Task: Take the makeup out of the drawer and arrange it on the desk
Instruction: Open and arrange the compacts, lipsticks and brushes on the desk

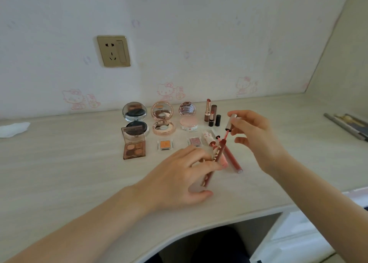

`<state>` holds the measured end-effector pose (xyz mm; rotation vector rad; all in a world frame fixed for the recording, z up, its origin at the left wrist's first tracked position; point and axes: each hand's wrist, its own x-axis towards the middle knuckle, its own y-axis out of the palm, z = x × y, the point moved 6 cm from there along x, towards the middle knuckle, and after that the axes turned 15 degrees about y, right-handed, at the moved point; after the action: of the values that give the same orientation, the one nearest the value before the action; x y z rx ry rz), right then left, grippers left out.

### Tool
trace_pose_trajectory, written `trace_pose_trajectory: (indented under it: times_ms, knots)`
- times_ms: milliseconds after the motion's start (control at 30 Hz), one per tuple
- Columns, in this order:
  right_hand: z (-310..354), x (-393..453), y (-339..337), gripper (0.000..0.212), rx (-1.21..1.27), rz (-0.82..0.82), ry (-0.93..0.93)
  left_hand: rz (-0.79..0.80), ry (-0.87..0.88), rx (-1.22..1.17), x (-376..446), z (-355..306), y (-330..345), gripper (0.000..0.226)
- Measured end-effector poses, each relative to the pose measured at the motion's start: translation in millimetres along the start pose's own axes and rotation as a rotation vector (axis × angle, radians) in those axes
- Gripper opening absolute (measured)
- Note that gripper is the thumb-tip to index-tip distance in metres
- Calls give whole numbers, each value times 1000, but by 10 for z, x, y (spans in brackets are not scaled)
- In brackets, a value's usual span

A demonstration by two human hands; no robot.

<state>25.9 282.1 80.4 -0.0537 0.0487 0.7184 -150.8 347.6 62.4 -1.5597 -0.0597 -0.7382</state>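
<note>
Left hand [185, 175]: fingers curled round the lip gloss tube [214, 163], tube held tilted above the desk [69, 163], open neck pointing toward 1 o'clock.

Right hand [256, 135]: thumb and fingertips pinching the silver cap [231, 122] of the applicator wand [225, 136], wand tip just above the tube's neck; contact between tip and neck cannot be told.

Second lip gloss tube [233, 159]: lying on the desk, just beside the held tube at its 3 o'clock. Pink tube with white cap [207, 138]: lying at 12 o'clock of the left hand, partly hidden behind the held tube.

Back row, near the wall, from 9 o'clock to 3 o'clock:
- black cushion compact [135, 119], lid up, mirror showing
- rose-gold compact [162, 119], lid up
- pink compact [188, 117], lid up
- two uncapped lipsticks [209, 111], upright, with caps standing just beside them

Front row, from 9 o'clock to 3 o'clock:
- eyeshadow palette [134, 145], lid up, four pans visible
- orange single eyeshadow [165, 144]
- pink glitter single eyeshadow [194, 141]

Far 9 o'clock on the desk: white tissue [14, 129]. Far 3 o'clock: a bundle of flat, long items [348, 125], type not discernible. On the wall at 11 o'clock: wall socket [113, 51].
</note>
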Motion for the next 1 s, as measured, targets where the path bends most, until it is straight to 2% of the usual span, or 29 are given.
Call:
trace_pose_trajectory:
  times_ms: [200, 400, 700, 1000]
  knots:
    - [-49, 258, -365, 16, -37, -38, 72, -14, -32, -88, 477, -91, 215, 51]
    - [-70, 553, -522, 13, -198, -55, 88, -2, -104, -35, 815, -72, 482, 50]
    - [-223, 876, -353, 9, -486, 9, 121, -11, -154, 37, 877, 106, 683, 53]
    - [-283, 1077, -97, 10, -556, 89, 87, 36, -251, 64, 816, 192, 754, 57]
